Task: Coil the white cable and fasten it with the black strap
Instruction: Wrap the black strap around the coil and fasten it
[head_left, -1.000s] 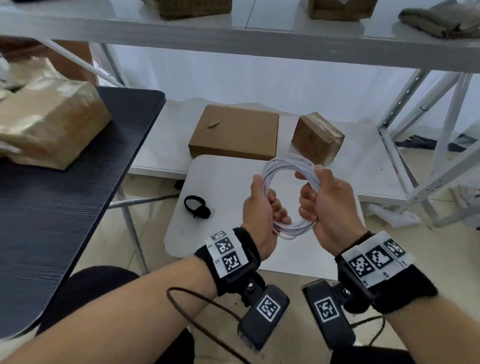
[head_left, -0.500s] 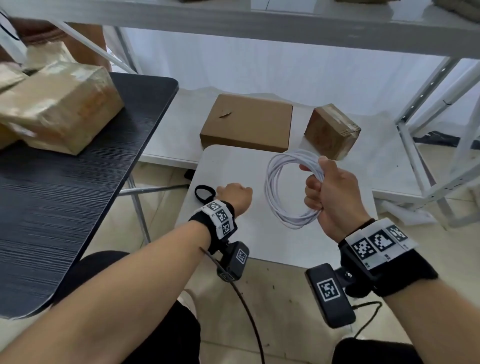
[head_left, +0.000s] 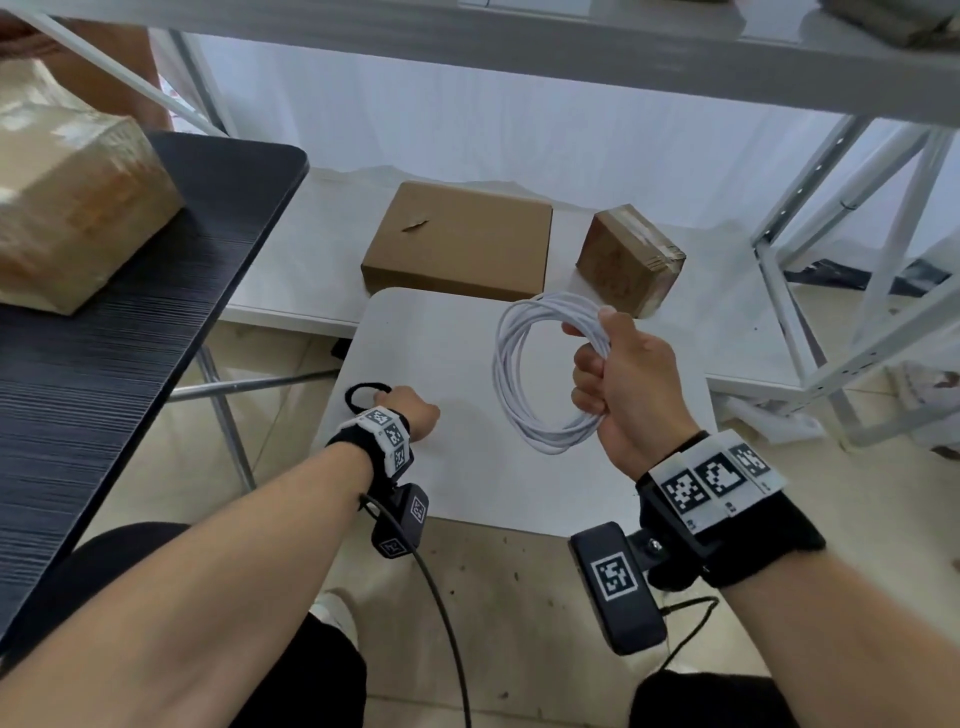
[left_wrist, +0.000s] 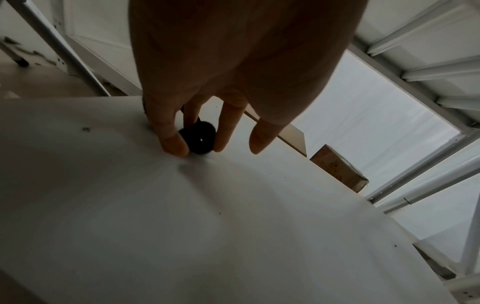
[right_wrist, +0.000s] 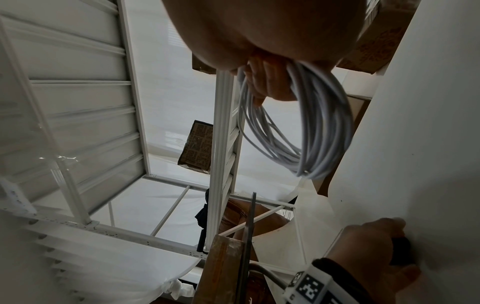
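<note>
My left hand (head_left: 410, 415) has let go of the coil and dropped to the white tabletop (head_left: 457, 353), where its fingers (left_wrist: 171, 142) now pinch the rolled end of the black strap (left_wrist: 198, 142); in the head view the strap's loop (head_left: 363, 397) shows just beyond the knuckles, near the tabletop's left edge. The white cable (head_left: 540, 374), wound into a loose ring of many turns, hangs upright above the tabletop to the right of the strap, held only by my right hand (head_left: 623, 384), whose fingers are curled tight round the bundle's right side. Beyond the tabletop, on a lower white shelf (head_left: 291, 280), lie a flat cardboard box (head_left: 457, 241) and a smaller taped carton (head_left: 628, 260). Left of the tabletop stands a black table (head_left: 104, 353) bearing a wrapped parcel (head_left: 72, 208).
</note>
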